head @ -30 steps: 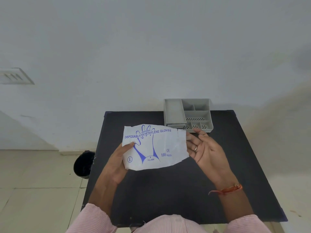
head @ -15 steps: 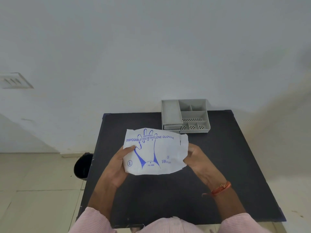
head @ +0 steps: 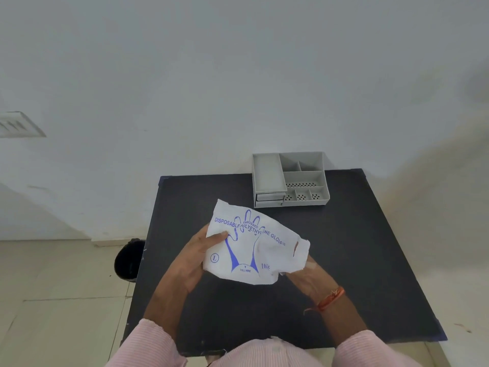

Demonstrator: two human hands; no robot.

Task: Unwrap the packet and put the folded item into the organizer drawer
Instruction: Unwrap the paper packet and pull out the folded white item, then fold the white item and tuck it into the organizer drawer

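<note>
A white paper packet point(head: 254, 247) printed in blue with a glove outline and "DISPOSABLE POLYETHYLENE GLOVES" hangs above the black table point(head: 357, 260). My left hand point(head: 195, 258) grips its left edge, thumb on the front. My right hand point(head: 312, 274) holds the packet's right end from below, its fingers mostly hidden behind the paper, which is crumpled and bent there. The grey organizer point(head: 291, 181) sits at the table's far edge, with open compartments on top and small drawers point(head: 269, 200) at its front left, which look pushed in. No folded item is visible.
A black round bin point(head: 129, 259) stands on the tiled floor left of the table. A white wall rises right behind the table and organizer. Pink sleeves point(head: 148, 345) cover both forearms at the near edge of the table.
My right hand went from open beside the packet to gripping its right end. The packet's right side has bent downward and crumpled, and the packet has tilted.
</note>
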